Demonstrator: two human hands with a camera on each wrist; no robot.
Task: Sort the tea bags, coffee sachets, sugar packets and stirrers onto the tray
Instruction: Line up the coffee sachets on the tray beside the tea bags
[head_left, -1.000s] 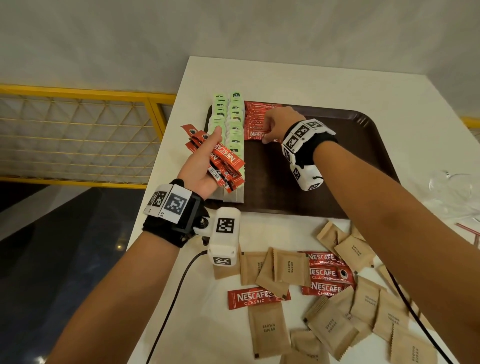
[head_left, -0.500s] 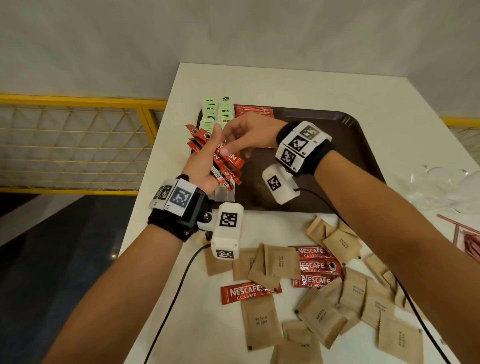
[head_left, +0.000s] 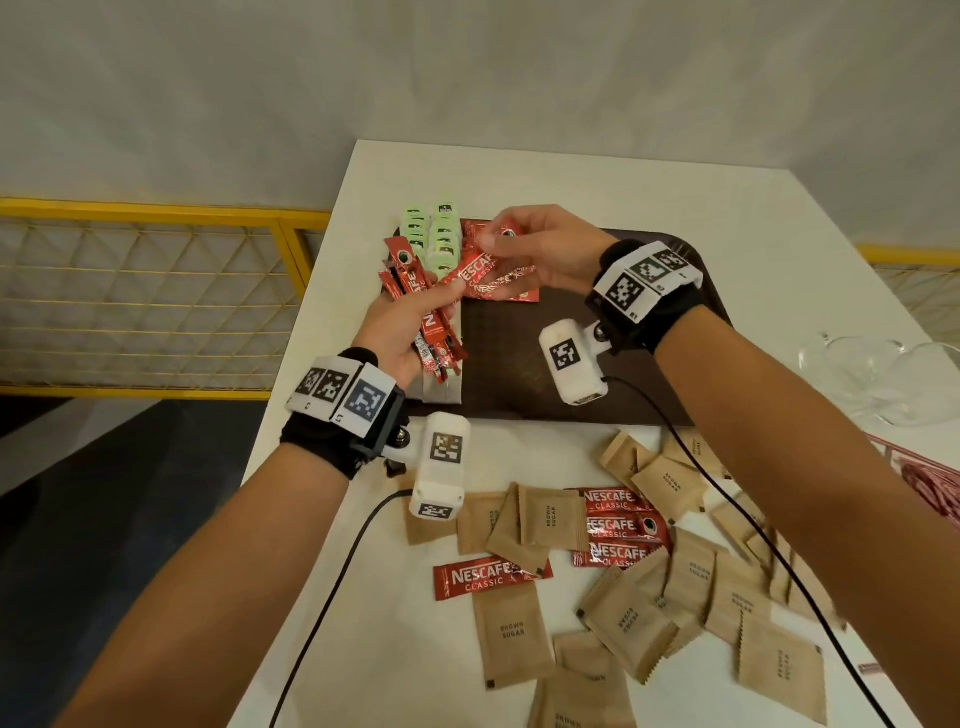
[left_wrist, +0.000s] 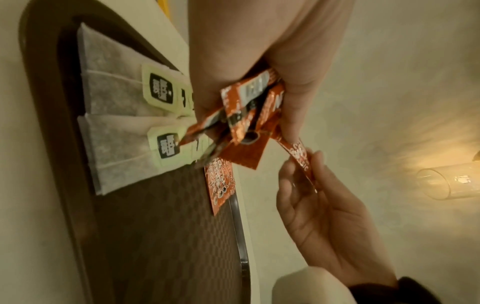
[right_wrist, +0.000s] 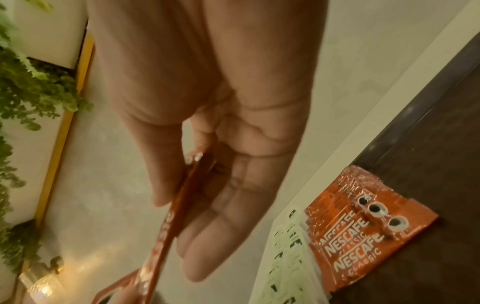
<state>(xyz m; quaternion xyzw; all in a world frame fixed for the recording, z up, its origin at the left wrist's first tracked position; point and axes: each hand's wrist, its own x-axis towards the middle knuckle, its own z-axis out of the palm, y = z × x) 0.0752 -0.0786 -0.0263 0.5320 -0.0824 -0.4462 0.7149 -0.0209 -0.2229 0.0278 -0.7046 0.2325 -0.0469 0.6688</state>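
My left hand (head_left: 410, 322) grips a fanned bunch of red coffee sachets (head_left: 431, 332) above the left edge of the brown tray (head_left: 519, 364). My right hand (head_left: 524, 249) pinches one red sachet (head_left: 475, 273) by its end, between thumb and fingers, just off the top of that bunch; this pinched sachet (right_wrist: 166, 222) shows edge-on in the right wrist view. On the tray lie two rows of green-tagged tea bags (head_left: 441, 244) and, beside them, a row of coffee sachets (right_wrist: 363, 232). The left hand's bunch (left_wrist: 249, 111) hangs over the tea bags (left_wrist: 116, 107).
Several brown sugar packets (head_left: 644, 618) and a few loose coffee sachets (head_left: 618, 530) lie scattered on the white table (head_left: 519, 182) in front of the tray. A clear glass dish (head_left: 878, 374) stands at the right. Wrist-camera cables (head_left: 332, 597) trail across the table. A yellow railing (head_left: 156, 213) borders the left.
My right hand came back from the sachet row on the tray to the bunch in my left hand and has taken hold of one sachet, lifting it up and right.
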